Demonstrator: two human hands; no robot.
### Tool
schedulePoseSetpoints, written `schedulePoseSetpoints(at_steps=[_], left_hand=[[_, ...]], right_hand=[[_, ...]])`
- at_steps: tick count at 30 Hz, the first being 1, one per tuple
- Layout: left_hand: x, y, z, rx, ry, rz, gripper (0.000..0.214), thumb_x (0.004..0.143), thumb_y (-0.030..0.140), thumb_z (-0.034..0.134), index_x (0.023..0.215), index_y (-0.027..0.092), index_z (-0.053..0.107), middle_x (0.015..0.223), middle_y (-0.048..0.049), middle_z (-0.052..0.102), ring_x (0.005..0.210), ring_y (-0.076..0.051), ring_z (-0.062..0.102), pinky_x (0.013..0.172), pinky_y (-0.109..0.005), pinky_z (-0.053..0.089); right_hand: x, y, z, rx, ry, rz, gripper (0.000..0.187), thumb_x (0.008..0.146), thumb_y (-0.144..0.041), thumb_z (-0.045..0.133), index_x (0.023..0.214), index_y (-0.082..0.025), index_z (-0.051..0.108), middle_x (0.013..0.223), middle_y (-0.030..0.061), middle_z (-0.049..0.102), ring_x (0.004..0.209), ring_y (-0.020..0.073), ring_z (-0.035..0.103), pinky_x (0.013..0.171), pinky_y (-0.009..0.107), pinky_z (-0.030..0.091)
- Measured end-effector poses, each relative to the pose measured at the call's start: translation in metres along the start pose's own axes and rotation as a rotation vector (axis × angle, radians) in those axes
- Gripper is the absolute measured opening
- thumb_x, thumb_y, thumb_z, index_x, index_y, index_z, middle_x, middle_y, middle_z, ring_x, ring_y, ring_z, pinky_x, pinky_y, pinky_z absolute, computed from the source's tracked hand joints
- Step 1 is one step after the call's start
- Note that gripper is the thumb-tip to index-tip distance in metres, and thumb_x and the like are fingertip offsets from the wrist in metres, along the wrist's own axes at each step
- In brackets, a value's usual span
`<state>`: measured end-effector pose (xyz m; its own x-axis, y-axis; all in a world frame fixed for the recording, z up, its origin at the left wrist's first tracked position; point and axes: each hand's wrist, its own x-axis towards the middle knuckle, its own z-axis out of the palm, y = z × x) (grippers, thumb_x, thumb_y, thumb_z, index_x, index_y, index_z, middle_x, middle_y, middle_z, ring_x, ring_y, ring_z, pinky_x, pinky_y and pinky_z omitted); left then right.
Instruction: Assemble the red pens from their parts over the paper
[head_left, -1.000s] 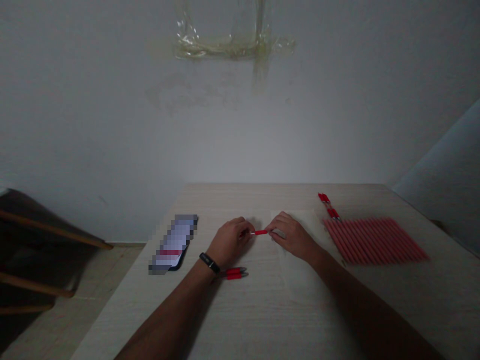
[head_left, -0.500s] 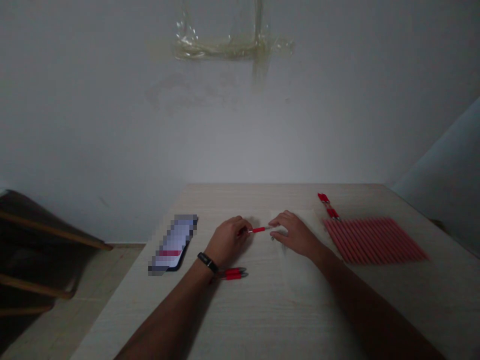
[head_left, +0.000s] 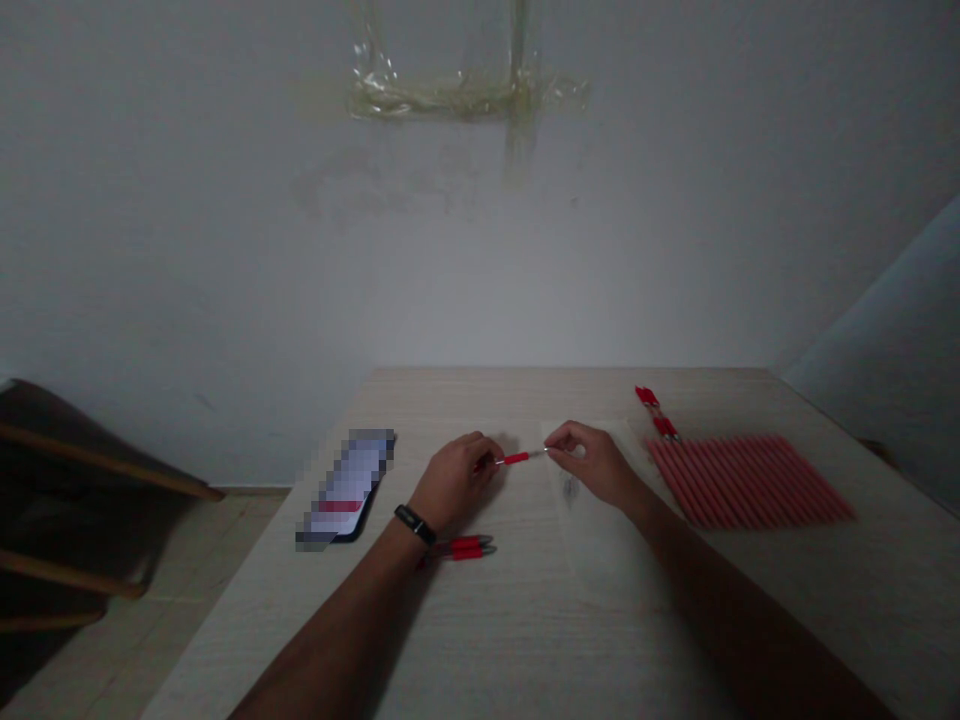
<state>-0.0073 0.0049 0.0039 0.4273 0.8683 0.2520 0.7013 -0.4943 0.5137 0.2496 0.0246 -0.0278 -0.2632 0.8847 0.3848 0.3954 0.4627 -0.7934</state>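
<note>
My left hand (head_left: 454,483) is closed around one end of a small red pen part (head_left: 516,459) with a thin silvery tip pointing right. My right hand (head_left: 592,463) pinches that silvery tip, its fingers drawn together just above the wooden table (head_left: 525,620). Both hands hover over a pale sheet of paper (head_left: 600,540) with a small dark mark on it. A black band sits on my left wrist. Two finished red pieces (head_left: 469,546) with grey tips lie by that wrist.
A row of several red pen barrels (head_left: 750,480) lies at the right, with a few more red parts (head_left: 656,410) behind it. A phone (head_left: 346,486) rests at the left. A dark chair (head_left: 67,500) stands off the table's left side. A wall rises behind.
My right hand has slid right along the red part and lifted slightly, so the silvery tip now shows between the two hands. The left hand has stayed in place.
</note>
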Motion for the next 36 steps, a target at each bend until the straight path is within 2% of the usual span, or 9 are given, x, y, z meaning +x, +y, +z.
schedulePoseSetpoints(at_steps=[23, 27, 32, 36], left_hand=[[0.0012, 0.0061, 0.0025, -0.024, -0.057, 0.040, 0.014, 0.089, 0.015, 0.058, 0.094, 0.020, 0.070, 0.091, -0.0044, 0.066, 0.084, -0.018, 0.059, 0.074, -0.027, 0.044], [0.0019, 0.0061, 0.0026, -0.033, -0.065, 0.037, 0.013, 0.088, 0.014, 0.058, 0.093, 0.020, 0.069, 0.093, -0.0050, 0.066, 0.084, -0.018, 0.060, 0.073, -0.027, 0.044], [0.0023, 0.0078, 0.0028, -0.044, -0.054, 0.043, 0.010, 0.090, 0.016, 0.060, 0.093, 0.019, 0.069, 0.093, -0.0051, 0.066, 0.085, -0.018, 0.059, 0.073, -0.027, 0.044], [0.0016, 0.0087, 0.0032, -0.056, -0.042, 0.066, 0.010, 0.092, 0.016, 0.059, 0.095, 0.020, 0.068, 0.093, -0.0045, 0.066, 0.085, -0.018, 0.059, 0.075, -0.028, 0.044]], right_hand=[[-0.0039, -0.0018, 0.0071, 0.046, -0.076, -0.079, 0.004, 0.086, -0.024, 0.070, 0.088, -0.021, 0.071, 0.087, 0.0023, 0.069, 0.083, 0.0168, 0.064, 0.077, 0.029, 0.049], [-0.0039, -0.0034, 0.0075, 0.050, -0.084, -0.041, 0.007, 0.086, -0.027, 0.070, 0.090, -0.021, 0.071, 0.086, 0.0025, 0.069, 0.082, 0.0171, 0.063, 0.075, 0.029, 0.048], [-0.0029, -0.0036, 0.0089, -0.032, -0.080, -0.002, 0.011, 0.090, -0.031, 0.067, 0.088, -0.021, 0.071, 0.082, 0.0015, 0.069, 0.076, 0.0159, 0.060, 0.070, 0.028, 0.045], [-0.0021, -0.0035, 0.0096, -0.172, -0.080, -0.032, 0.024, 0.096, -0.032, 0.060, 0.077, -0.020, 0.065, 0.073, 0.0005, 0.062, 0.070, 0.0153, 0.055, 0.065, 0.028, 0.040]])
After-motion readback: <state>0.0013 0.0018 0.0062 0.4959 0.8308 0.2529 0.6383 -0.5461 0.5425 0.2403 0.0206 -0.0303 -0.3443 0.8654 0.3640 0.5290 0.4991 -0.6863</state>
